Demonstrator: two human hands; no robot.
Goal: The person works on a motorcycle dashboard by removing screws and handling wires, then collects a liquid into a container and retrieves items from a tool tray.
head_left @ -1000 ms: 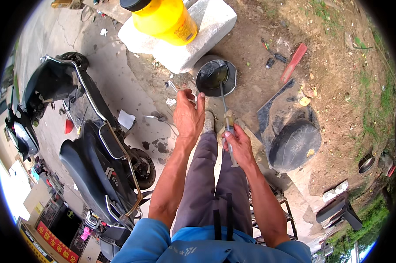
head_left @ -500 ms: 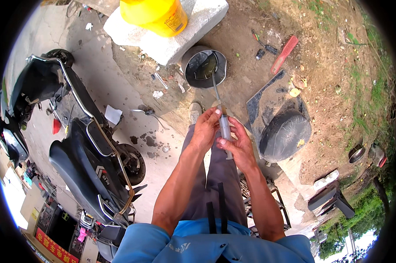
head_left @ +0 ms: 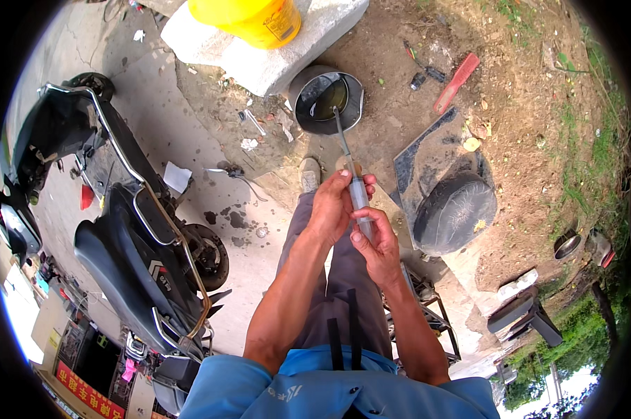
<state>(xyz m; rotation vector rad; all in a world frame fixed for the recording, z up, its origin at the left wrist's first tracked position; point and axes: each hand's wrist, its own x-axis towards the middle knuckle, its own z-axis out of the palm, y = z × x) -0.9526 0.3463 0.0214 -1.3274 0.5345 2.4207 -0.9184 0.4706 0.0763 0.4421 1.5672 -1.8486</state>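
Note:
A clear plastic syringe (head_left: 359,195) lies between my hands, its thin tube (head_left: 341,133) slanting up and away from me. My left hand (head_left: 331,206) is closed around the front of the barrel. My right hand (head_left: 378,244) grips the rear end with thumb and fingers, covering most of the plunger. The tube's tip reaches over the mouth of a dark round bucket (head_left: 305,84). Dark liquid (head_left: 333,98) shows inside it; whether the tip touches this liquid I cannot tell.
A yellow bucket (head_left: 252,24) stands on a white block (head_left: 259,70) beyond the dark bucket. To the left is a black scooter (head_left: 120,258). On the right lie a black scooter seat (head_left: 455,213), a red-handled tool (head_left: 457,82) and a metal-framed stand (head_left: 434,314).
My right hand has shifted slightly back toward me along the syringe, and its fingers have drawn together. The tube's tip has moved a little left over the bucket.

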